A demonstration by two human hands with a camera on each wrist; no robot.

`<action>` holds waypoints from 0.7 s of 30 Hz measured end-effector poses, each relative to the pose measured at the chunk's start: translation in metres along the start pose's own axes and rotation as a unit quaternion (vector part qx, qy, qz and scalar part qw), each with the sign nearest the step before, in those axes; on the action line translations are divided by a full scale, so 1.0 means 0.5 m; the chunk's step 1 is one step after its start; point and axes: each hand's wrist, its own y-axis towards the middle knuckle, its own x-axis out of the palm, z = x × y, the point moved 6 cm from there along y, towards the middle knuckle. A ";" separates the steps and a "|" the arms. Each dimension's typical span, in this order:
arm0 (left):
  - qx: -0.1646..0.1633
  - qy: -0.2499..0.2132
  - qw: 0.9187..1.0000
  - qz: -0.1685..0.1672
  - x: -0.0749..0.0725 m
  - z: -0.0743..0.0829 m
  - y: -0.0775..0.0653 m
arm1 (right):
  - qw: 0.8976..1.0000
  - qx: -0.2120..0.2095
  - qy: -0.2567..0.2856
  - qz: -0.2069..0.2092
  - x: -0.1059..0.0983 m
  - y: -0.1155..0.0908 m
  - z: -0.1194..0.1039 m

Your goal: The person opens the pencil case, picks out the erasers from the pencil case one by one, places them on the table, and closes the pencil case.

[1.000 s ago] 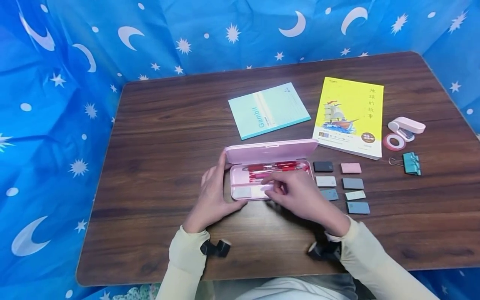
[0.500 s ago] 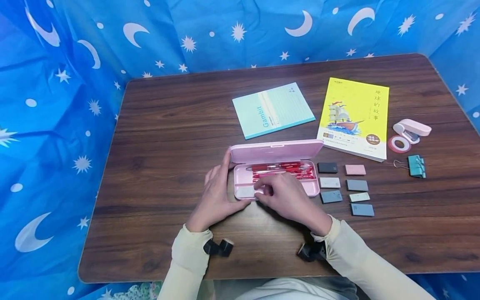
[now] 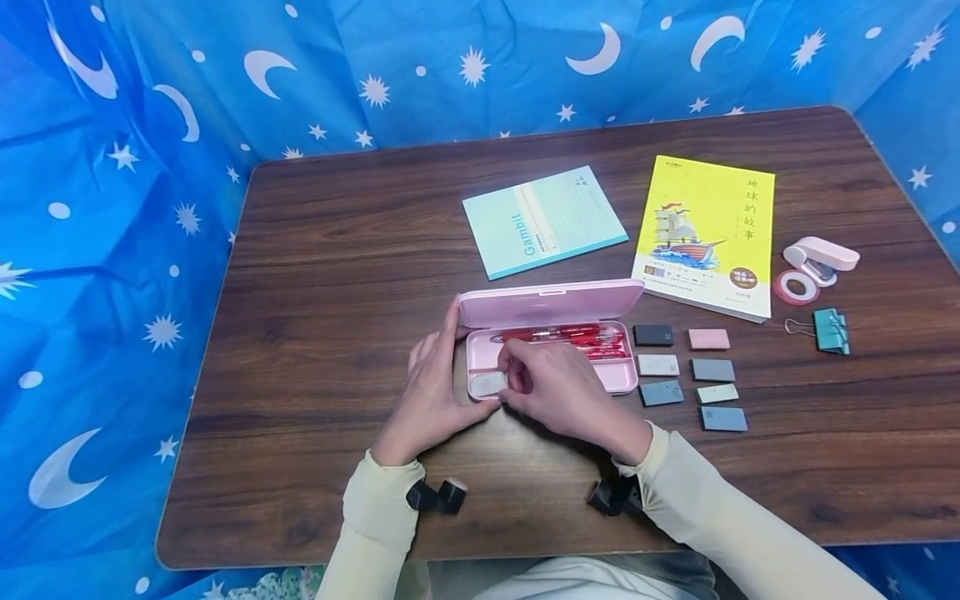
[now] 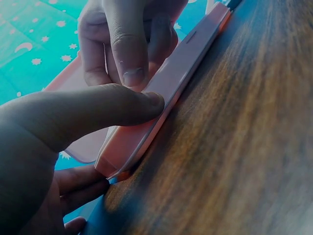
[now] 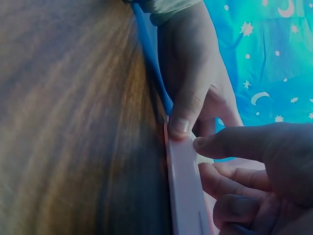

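A pink pencil case (image 3: 551, 307) lies with its lid raised, red pens (image 3: 592, 333) in its rear compartment. My left hand (image 3: 427, 392) grips its left end, thumb on the front wall and index finger up against the lid. In the left wrist view that thumb (image 4: 142, 106) presses the case's outer side. My right hand (image 3: 558, 387) is over the front compartment, thumb and index finger pinched at the right end of a white eraser (image 3: 487, 384). In the right wrist view, a pale piece shows between its fingers (image 5: 220, 178); the hand partly hides it.
Several erasers lie in two columns right of the case, among them a black eraser (image 3: 652, 335) and a pink eraser (image 3: 708, 339). Behind are a mint notebook (image 3: 543, 221) and a yellow book (image 3: 705, 233). A stapler (image 3: 821, 257), tape roll (image 3: 797, 287) and teal binder clip (image 3: 831, 331) sit farther right.
My right hand has moved left along the front compartment to the white eraser, uncovering the compartment's right part. The left hand keeps its grip on the case. The head view has shifted slightly.
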 end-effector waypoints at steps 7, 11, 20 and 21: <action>0.010 -0.003 1.000 -0.001 0.002 0.002 0.002 | 1.000 -0.005 -0.004 0.002 -0.005 0.001 -0.002; 0.013 -0.005 1.000 0.002 0.003 0.003 0.004 | 1.000 -0.011 -0.008 0.021 -0.007 0.000 -0.005; -0.012 -0.015 1.000 -0.006 0.005 -0.008 0.000 | 0.999 -0.004 0.032 0.010 0.004 0.013 -0.003; -0.012 -0.016 1.000 -0.007 0.006 -0.009 0.000 | 1.000 -0.003 0.027 0.005 0.004 0.013 -0.003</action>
